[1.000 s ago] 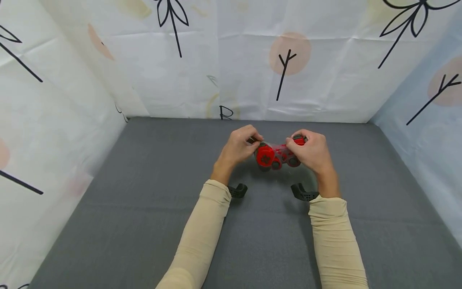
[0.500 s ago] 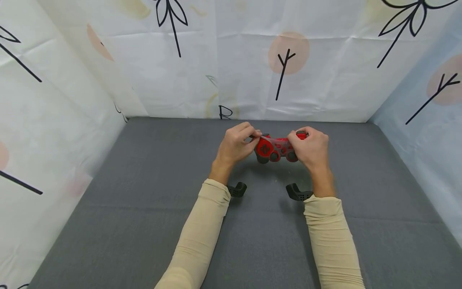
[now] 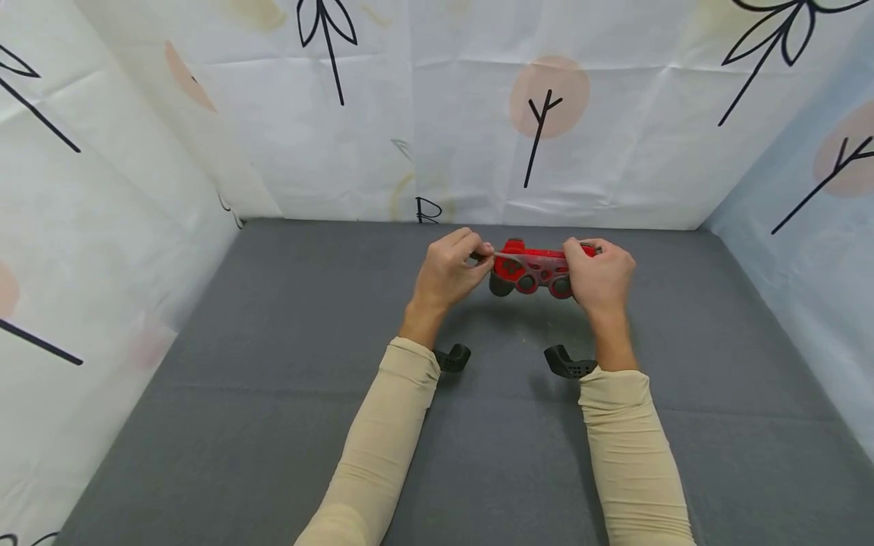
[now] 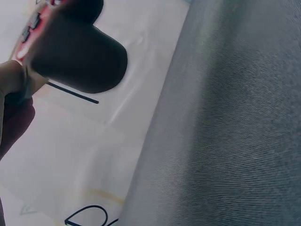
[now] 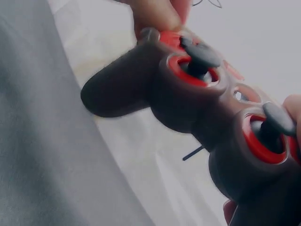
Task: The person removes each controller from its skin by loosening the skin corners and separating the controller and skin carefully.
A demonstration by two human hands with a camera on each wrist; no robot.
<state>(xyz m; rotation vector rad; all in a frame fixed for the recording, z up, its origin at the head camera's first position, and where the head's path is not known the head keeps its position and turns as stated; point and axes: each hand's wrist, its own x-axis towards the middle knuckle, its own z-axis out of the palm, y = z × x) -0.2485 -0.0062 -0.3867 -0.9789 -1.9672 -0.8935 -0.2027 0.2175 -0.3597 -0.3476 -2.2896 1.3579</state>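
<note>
"What is being held, and where?"

"A red and dark grey game controller [image 3: 536,265], raised above a grey table [image 3: 328,318] between two bare hands."

"How does the left hand hold it?"

"With very little of itself. The left hand [image 3: 447,267] pinches thumb and fingertips together at the controller's left end. The left handle [image 5: 120,84] juts out with no fingers wrapped around it. A pale line [image 3: 529,255] crosses the controller from those fingertips; it may be the edge of a clear cover, but I can't be sure."

"And the right?"

"The right hand [image 3: 601,280] grips the opposite end more fully, its thumb over the face and a fingertip showing underneath. Neither hand is empty."

"Why hold it that way?"

"My guess is that the right hand steadies the weight, leaving the left to do finer work at its corner. The two thumbsticks [image 5: 201,56] are on the side turned to the person, probably so that the surface stays in sight. Holding it off the table likely gives the fingers room to reach around its edges."
</note>
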